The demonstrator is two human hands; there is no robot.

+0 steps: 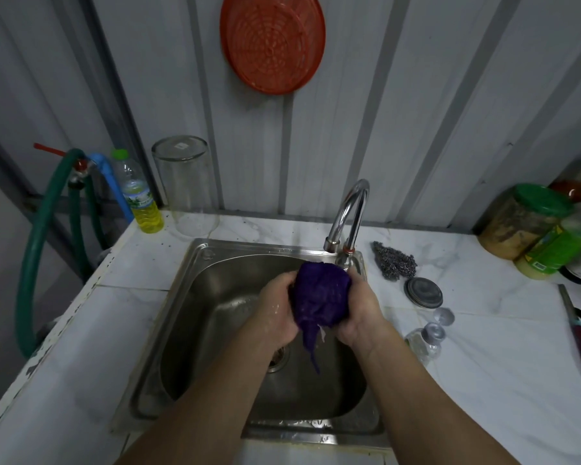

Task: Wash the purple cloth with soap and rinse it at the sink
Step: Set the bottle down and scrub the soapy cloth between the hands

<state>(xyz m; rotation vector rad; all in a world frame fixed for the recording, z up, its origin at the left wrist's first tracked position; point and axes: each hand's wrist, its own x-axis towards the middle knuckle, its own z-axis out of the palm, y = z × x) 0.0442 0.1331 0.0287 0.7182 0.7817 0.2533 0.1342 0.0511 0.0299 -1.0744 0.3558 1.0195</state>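
Observation:
The purple cloth (319, 295) is bunched into a wet ball above the steel sink (195, 317), just below the spout of the curved chrome tap (348, 213). My left hand (275, 310) grips its left side and my right hand (359, 313) grips its right side, fingers curled round the fabric. A thin tail of cloth hangs down toward the drain (277, 359), with water dripping from it. A bottle of yellow liquid soap (138, 196) stands at the back left corner of the counter.
An upturned clear glass jar (185, 186) stands behind the sink. Right of the tap lie a steel scourer (394, 261), a round metal lid (423, 293) and a small clear bottle (426, 340). Jars (530, 223) crowd the far right. A green hose (37, 250) loops at the left.

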